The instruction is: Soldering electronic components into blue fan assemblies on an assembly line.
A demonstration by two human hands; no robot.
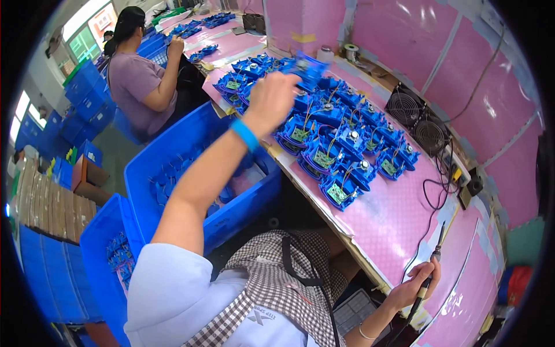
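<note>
Nearest, the right hand [417, 284] curls its fingers snugly round a slim, dark soldering iron [437, 253]. Beyond, on slick pink sheeting [387, 222], sit angular blue plastic housings [341, 153]. Over them, the left hand [272, 101], blurred, pinches a blue plastic piece [310, 70].

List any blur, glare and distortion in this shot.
Head view: motion blur smears the left hand and the blue casing it holds; the right hand and soldering iron look clearer; head view: glare on the pink wall and pink tabletop; head view: fisheye bending toward the dark rim.
</note>
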